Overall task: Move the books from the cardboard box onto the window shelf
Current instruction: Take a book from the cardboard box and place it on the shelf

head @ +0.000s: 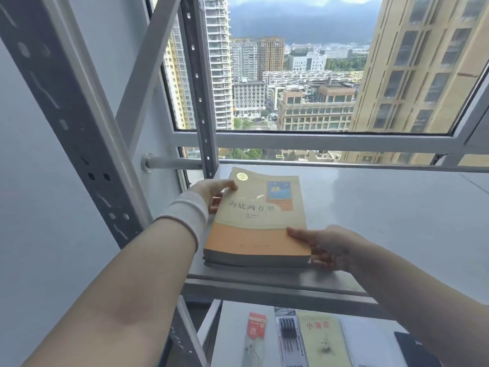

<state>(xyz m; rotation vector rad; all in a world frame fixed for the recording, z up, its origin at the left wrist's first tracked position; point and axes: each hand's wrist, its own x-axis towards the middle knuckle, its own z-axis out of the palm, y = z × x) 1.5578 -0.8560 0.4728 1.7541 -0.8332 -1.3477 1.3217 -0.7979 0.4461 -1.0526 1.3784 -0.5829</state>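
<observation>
Stack of books [255, 221] lies flat at the near-left corner of the grey shelf [383, 207] by the window [304, 75]. The top cover is cream over orange with a blue picture and faces up. The stack looks to be down on the shelf surface, though full contact can't be confirmed. Left hand [211, 193], with a white cuff [185, 213] on the wrist, grips the stack's far-left edge: thumb on top of the cover, fingers [215, 207] curled against the side. Right hand [328, 245] grips the near-right corner: thumb flat on the orange band, fingers wrapped along the stack's right side and low edge. A perforated metal upright [197, 83] stands behind the stack's left end, and a round rail [172, 163] runs across at the window sill. A lower shelf [230, 340] below holds a red packet [256, 329], a pen pack [289, 337], a yellow-green booklet [324, 340] and a dark item [415, 350], side by side, all lying flat.
</observation>
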